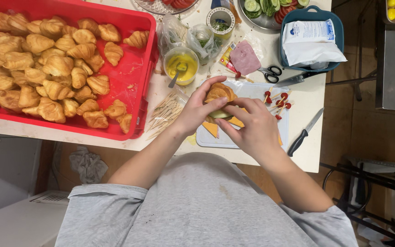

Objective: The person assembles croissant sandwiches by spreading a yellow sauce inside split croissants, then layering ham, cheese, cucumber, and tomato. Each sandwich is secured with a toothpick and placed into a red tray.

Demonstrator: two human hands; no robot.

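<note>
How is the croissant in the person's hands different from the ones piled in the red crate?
The held croissant is split and filled, with green slices showing at its edge; the crate croissants look whole and plain. The held one sits alone over the white cutting board, gripped by the left hand and right hand; the others lie heaped in the red crate. All share a golden-brown crust.

Person: grey short-sleeved T-shirt, plain, faint small stains at front; forearms bare; no rings, watch or gloves visible.
</note>
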